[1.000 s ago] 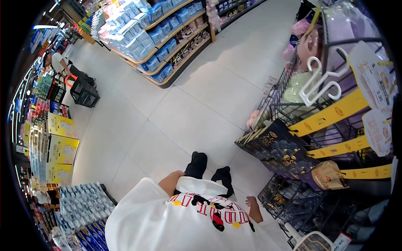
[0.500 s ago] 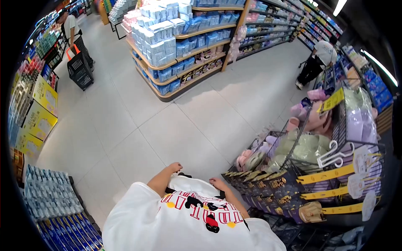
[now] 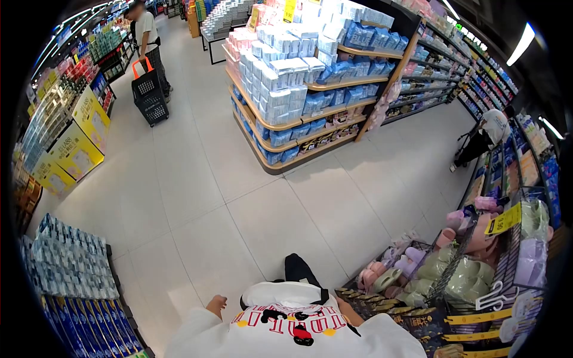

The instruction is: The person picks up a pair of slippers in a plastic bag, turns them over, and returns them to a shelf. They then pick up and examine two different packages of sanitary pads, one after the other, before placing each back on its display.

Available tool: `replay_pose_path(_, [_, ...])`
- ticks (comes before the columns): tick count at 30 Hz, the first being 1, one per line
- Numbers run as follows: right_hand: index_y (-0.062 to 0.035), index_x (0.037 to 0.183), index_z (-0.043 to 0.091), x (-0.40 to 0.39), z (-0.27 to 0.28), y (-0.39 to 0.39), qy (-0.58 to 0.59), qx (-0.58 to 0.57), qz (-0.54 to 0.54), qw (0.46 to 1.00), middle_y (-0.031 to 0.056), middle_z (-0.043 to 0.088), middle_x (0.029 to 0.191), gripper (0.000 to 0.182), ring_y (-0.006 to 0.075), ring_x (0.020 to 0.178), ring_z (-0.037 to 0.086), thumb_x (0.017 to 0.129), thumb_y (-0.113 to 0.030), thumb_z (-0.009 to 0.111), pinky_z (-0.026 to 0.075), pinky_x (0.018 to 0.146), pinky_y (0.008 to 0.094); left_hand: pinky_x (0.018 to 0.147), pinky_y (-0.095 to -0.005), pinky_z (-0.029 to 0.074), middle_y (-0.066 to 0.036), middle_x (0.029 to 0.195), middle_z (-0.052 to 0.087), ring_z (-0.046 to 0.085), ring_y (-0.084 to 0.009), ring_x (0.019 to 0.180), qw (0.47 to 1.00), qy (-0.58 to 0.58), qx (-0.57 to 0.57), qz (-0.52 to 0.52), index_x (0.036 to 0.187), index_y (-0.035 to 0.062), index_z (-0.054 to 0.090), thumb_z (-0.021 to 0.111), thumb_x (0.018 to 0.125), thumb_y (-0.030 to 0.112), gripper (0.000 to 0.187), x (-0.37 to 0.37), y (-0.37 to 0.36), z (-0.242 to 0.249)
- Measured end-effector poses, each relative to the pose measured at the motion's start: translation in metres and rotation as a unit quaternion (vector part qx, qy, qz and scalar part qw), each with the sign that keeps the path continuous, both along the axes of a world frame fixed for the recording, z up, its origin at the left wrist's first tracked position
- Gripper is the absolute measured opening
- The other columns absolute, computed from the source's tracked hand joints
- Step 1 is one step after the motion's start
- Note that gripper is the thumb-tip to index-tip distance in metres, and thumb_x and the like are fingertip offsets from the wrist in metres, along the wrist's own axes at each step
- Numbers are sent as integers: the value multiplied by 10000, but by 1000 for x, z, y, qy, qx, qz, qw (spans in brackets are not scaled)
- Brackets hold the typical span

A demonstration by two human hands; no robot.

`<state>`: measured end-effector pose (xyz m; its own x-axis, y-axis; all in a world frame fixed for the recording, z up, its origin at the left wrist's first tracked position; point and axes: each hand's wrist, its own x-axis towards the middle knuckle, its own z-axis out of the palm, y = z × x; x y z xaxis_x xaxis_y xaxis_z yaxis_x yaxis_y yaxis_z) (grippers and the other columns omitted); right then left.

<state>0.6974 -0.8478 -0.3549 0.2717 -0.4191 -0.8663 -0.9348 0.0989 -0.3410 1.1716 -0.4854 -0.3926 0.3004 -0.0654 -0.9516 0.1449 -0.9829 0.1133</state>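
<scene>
My left hand (image 3: 218,303) hangs at my left side, beside a white bag (image 3: 280,295) with black trim at my waist. Its fingers look loosely bent and apart, with nothing visible in them. Of my right arm only a piece of forearm (image 3: 349,311) shows, between the bag and the display rack; the hand itself is hidden. I wear a white shirt (image 3: 268,340) with red lettering and cartoon figures. One dark-clad leg (image 3: 298,269) reaches forward past the bag.
Slippers (image 3: 439,274) fill a wire rack (image 3: 444,295) close on my right. Stacked packs (image 3: 71,262) stand at left. Ahead is a wooden-edged shelf unit (image 3: 310,134). One person (image 3: 146,36) pulls a black basket (image 3: 149,98); another person (image 3: 495,128) stands far right.
Both hands have dropped from in front of the bag to my sides, the right one out of sight. My leg has come forward. The shelves and the person with the basket appear shifted right.
</scene>
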Motion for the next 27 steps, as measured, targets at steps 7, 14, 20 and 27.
replay_pose_path(7, [-46, 1055, 653, 94, -16, -55, -20, 6, 92, 996, 133, 662, 986, 377, 242, 880, 623, 821, -330, 569, 470, 797, 352, 592, -367, 489, -158, 886, 675, 646, -260, 711, 999, 26, -36, 5, 916, 18, 658, 539, 807, 283, 310, -49, -18, -38])
replay_pose_path(14, [-58, 1058, 655, 210, -98, -128, -114, -24, 223, 968, 136, 660, 1002, 402, 255, 885, 628, 818, -368, 565, 471, 803, 362, 578, -362, 483, -151, 847, 670, 636, -244, 679, 993, 13, -80, -90, 909, 9, 660, 563, 787, 283, 315, 28, -72, -3])
replay_pose_path(20, [-15, 972, 666, 340, -46, -201, -20, 7, 198, 980, 145, 672, 837, 391, 239, 676, 648, 759, -328, 569, 511, 645, 363, 573, -324, 485, -120, 754, 648, 624, -192, 665, 984, -78, -156, -27, 951, -31, 631, 565, 804, 279, 349, 143, -168, 65])
replay_pose_path(27, [-2, 951, 656, 449, -44, -257, -132, -48, 224, 964, 121, 660, 786, 342, 205, 612, 614, 775, -276, 549, 502, 589, 341, 620, -298, 476, -111, 904, 643, 608, -181, 719, 925, -125, -326, 153, 1080, 18, 565, 499, 888, 257, 314, 215, -287, 109])
